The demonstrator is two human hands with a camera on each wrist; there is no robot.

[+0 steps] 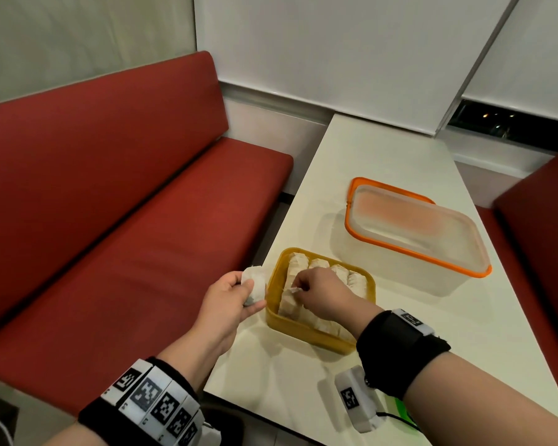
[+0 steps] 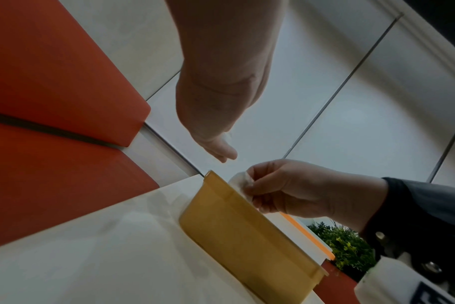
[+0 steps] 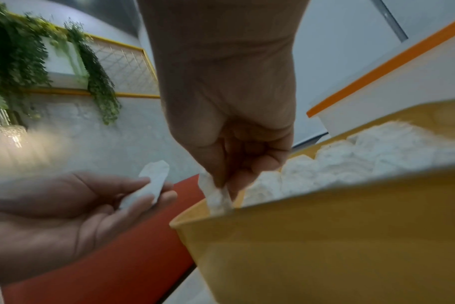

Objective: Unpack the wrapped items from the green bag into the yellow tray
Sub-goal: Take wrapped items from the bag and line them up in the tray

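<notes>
Head view: R hand (image 1: 322, 292) w/ wrapped item (image 1: 292, 289) over yellow tray (image 1: 303, 329)

A café or diner booth — red padded benches (image 1: 116, 194) flank a narrow white table (image 1: 384, 175), hanging greenery (image 3: 21, 53) beyond.

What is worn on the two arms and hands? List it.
Both hands are bare, no gloves or sleeves. The left wrist carries a black band ringed with white blocks bearing black square markers. The right wrist wears a black strap with a white marker block and a thin black cable.
</notes>
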